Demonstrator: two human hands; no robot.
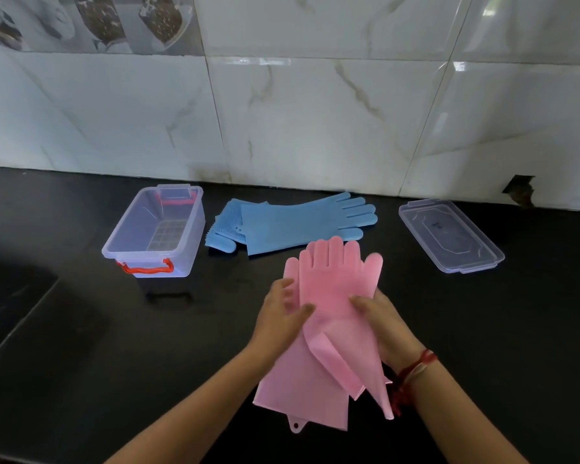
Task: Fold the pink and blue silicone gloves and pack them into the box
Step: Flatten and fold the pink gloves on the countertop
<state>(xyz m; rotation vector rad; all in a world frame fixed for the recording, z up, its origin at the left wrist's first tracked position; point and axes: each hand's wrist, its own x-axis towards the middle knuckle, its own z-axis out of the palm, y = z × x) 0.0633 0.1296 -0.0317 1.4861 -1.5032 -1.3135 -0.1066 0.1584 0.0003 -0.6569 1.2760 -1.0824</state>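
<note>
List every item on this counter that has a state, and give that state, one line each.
box: open, upright, nothing inside.
lid: off, lying apart on the counter at far right.
blue gloves: on the counter, overlapping, not in the box.
pink gloves: stacked, unfolded, held between both hands.
left hand: gripping the pink gloves' left edge.
right hand: gripping their right edge.

Dim, soft light — glare on wall tiles (315, 105) — edges bowed.
</note>
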